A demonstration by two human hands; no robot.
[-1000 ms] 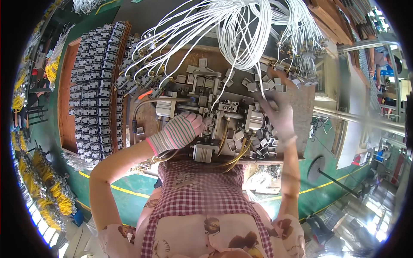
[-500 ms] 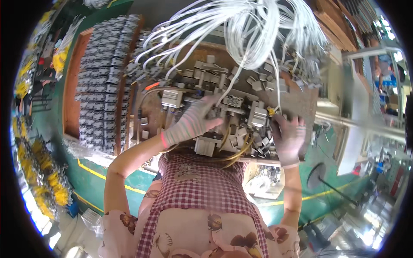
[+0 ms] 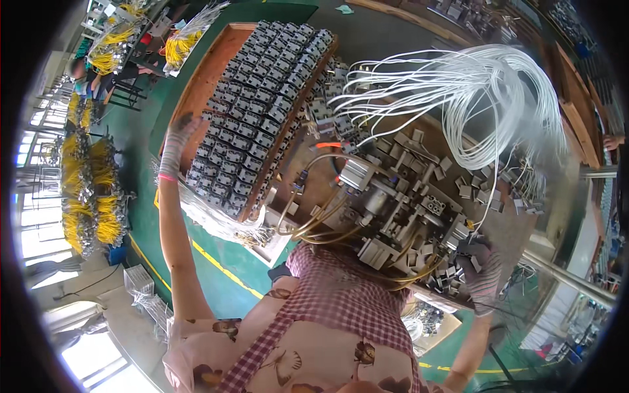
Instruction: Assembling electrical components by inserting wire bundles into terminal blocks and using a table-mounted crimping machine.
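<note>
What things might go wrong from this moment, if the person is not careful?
The left hand is beside tightly packed rows of parts in the wooden tray, so a knock might push some out of line. Loose metal pieces lie close to the near edge of the bench, beside the right hand; a careless sweep could drop some. One white cable runs down from the bundle toward the right hand and might snag on it.

A green floor (image 3: 145, 219) with yellow lines (image 3: 222, 268), bundled yellow wires (image 3: 109, 226) and rows of matching parts (image 3: 252, 121) mark a factory workshop.
</note>
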